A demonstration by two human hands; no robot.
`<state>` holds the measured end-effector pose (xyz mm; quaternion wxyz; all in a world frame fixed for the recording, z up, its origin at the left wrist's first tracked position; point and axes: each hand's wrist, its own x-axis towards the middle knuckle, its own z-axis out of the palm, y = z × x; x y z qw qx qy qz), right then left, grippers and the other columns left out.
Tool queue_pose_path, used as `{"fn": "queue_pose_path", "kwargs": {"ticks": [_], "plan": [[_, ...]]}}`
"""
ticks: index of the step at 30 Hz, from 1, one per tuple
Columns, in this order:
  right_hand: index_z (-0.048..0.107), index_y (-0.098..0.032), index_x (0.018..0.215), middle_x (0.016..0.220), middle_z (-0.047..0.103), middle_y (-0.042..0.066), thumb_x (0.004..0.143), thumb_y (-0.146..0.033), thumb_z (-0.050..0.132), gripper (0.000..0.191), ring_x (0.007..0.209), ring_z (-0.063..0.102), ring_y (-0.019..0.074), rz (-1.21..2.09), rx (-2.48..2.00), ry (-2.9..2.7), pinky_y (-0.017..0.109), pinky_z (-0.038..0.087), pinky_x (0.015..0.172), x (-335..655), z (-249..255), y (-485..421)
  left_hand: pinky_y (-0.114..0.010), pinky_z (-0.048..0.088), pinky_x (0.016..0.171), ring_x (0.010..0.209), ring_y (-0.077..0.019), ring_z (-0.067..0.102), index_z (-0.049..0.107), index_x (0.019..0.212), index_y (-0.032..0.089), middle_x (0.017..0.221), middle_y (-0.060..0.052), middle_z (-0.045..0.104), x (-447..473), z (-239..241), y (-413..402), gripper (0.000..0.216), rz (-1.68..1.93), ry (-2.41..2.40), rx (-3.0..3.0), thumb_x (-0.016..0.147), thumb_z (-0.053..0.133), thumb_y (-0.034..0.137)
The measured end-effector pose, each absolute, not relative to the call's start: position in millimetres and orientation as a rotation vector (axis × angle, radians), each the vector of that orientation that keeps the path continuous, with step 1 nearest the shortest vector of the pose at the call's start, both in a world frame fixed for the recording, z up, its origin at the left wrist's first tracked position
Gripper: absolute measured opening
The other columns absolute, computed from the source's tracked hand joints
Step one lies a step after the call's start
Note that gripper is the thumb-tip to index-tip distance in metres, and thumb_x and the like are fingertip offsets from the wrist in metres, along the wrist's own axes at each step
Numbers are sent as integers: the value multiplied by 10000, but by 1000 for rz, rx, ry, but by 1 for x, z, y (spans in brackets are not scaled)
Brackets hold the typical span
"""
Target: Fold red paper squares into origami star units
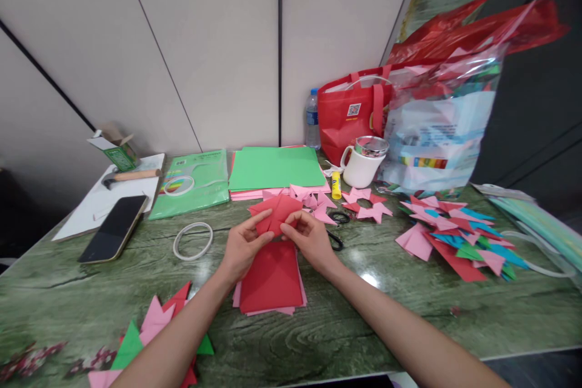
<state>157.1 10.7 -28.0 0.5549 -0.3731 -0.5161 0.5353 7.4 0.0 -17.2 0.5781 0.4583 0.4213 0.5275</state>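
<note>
A folded piece of red paper (277, 213) is held up between both hands, with crease lines showing on its face. My left hand (245, 244) pinches its left side between thumb and fingers. On the right side, my right hand (311, 239) grips the lower edge the same way. Just below the hands lies a stack of red and pink paper squares (271, 282) on the table. Pink folded pieces (313, 201) lie right behind the held paper, partly hidden by it.
Green sheets (275, 168), a glue stick (336, 185), a white mug (364, 160) and a red bag (350, 115) stand along the back. Folded pieces (459, 233) pile up at right, more (157, 318) at front left. A phone (116, 229), hammer (131, 176) and white ring (193, 241) lie left.
</note>
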Motion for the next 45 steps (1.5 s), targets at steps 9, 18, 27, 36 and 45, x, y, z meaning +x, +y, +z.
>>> {"fn": "queue_pose_path", "kwargs": {"ticks": [9, 18, 27, 36, 45], "plan": [[585, -173, 695, 668, 583, -4, 605, -360, 733, 254, 539, 572, 125, 1272, -875, -1143, 249, 505, 543, 156, -30, 11, -217, 477, 712, 779, -132, 605, 601, 1140, 168, 961, -54, 691, 9, -17, -1, 561, 1273, 980, 1055, 598, 747, 171], [662, -180, 721, 688, 624, 5, 628, -267, 721, 140, 587, 596, 135, 1246, -840, -1186, 271, 508, 604, 157, -31, 10, -219, 472, 646, 718, -130, 581, 620, 1119, 165, 911, -63, 687, 9, -18, 0, 557, 1313, 1015, 1067, 580, 755, 208], [701, -206, 783, 766, 602, 36, 631, -277, 734, 171, 701, 577, 158, 1027, -934, -1397, 247, 496, 589, 159, -28, 5, -185, 390, 558, 629, -98, 484, 638, 1090, 185, 784, -13, 662, 9, -19, 0, 521, 1330, 1054, 1102, 582, 754, 206], [717, -223, 751, 715, 574, 20, 618, -308, 744, 160, 654, 544, 149, 970, -964, -1367, 249, 466, 563, 159, -23, 4, -174, 263, 441, 498, -56, 304, 634, 1103, 166, 571, 29, 508, 9, -13, -2, 493, 1294, 994, 1077, 627, 728, 254], [717, -230, 781, 733, 585, 27, 652, -315, 720, 155, 678, 544, 157, 955, -954, -1384, 251, 459, 570, 159, -28, 6, -181, 204, 432, 510, -59, 246, 596, 1158, 167, 567, 41, 434, 6, -14, -2, 573, 1249, 1056, 1207, 609, 742, 247]]}}
